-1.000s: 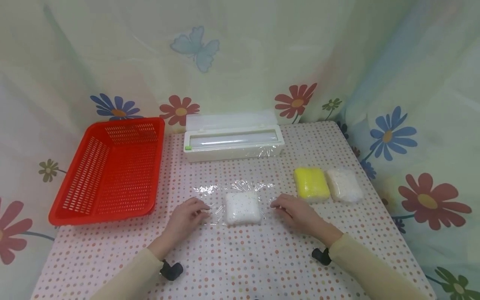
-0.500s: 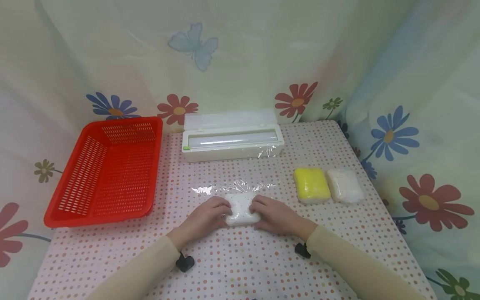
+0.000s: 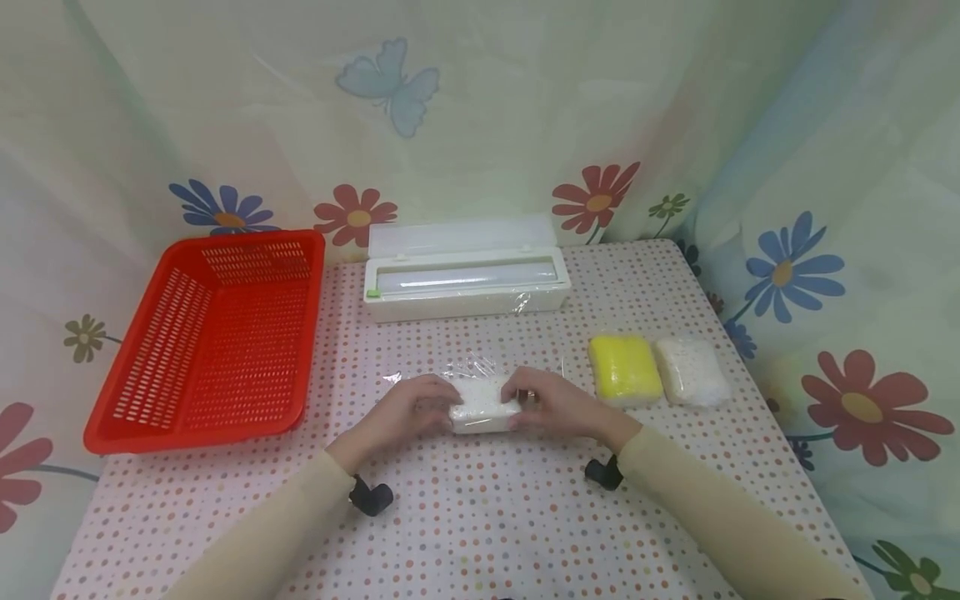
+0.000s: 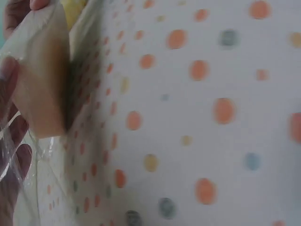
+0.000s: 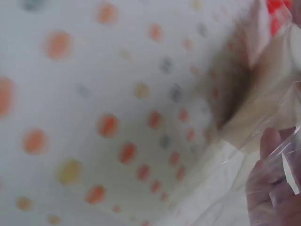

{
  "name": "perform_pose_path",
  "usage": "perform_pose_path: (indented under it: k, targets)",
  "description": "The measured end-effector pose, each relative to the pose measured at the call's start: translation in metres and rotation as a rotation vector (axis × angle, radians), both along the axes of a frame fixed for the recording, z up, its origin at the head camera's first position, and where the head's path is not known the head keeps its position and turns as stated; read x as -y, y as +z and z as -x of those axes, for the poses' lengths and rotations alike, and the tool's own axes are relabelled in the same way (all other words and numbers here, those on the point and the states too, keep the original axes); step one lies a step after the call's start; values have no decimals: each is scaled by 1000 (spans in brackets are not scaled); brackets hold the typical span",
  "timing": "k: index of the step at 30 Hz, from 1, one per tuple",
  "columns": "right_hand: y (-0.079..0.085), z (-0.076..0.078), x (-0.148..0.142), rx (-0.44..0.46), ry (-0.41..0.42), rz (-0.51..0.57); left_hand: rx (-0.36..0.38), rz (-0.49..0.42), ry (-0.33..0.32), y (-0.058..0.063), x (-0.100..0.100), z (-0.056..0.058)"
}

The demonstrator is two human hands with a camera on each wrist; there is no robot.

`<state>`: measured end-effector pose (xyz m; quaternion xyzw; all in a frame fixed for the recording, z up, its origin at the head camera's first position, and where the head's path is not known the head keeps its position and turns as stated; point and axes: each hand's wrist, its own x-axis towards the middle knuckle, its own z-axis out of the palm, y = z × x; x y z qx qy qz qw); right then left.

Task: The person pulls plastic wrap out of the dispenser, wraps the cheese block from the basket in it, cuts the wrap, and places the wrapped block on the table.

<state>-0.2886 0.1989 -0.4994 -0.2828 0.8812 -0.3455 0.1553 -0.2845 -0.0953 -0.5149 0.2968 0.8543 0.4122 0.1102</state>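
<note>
A white speckled square block (image 3: 482, 407) is between both hands in the middle of the table, its front face turned up toward the head camera. Clear cling film (image 3: 471, 367) spreads behind it, and folds of it run over the fingers in both wrist views. At the block's left end my left hand (image 3: 420, 407) grips the side, fingertips on top. My right hand (image 3: 551, 402) holds the opposite end with its fingers bent over the edge. In the left wrist view the block (image 4: 47, 89) shows tilted, a dark shadow beside it. The undersides of both hands are hidden in the head view.
Behind the block stands a white cling film dispenser (image 3: 468, 307), lid raised, roll inside. A red plastic basket (image 3: 240, 358) stands at the left. To the right lie a yellow wrapped block (image 3: 626, 371) and a whitish wrapped one (image 3: 692, 372). A flowered curtain (image 3: 480, 125) hangs behind.
Both hands have come inward from the film's sides to the block and grip its ends. The block has since tipped, its front edge rising, and the film behind has drawn in.
</note>
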Motion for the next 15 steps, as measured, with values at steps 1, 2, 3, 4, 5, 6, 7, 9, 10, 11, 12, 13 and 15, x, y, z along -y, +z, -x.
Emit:
perform_pose_path:
  k: [1,2,3,4,5,6,7,9,10,11,12,13,15]
  targets:
    - [1,3,-1,8,-19,19,29,-20,19,1,0,3]
    - [2,6,-1,15,-36,40,57,-39,39,2,-1,6]
    - [2,9,-2,17,-53,56,81,-52,63,2,-2,9]
    - [3,12,-2,20,-70,74,105,-63,90,2,-2,11]
    - [2,15,-3,24,-81,94,123,-74,114,2,-3,13]
    - [2,18,-3,26,-94,105,145,-82,138,2,-4,16]
    - [2,20,-3,29,-103,113,168,-88,165,2,-4,18]
    - [1,24,-3,40,-132,124,194,-96,203,1,-6,22]
    - [1,26,-3,50,-149,127,207,-97,222,1,-6,24]
    - [0,28,-3,58,-167,129,211,-97,235,0,-7,26]
    - [-1,30,-2,68,-186,136,226,-95,253,0,-8,29]
    - [-1,32,-2,81,-206,146,238,-93,270,-1,-9,31]
    - [-3,35,0,115,-247,172,264,-83,307,-2,-10,36]
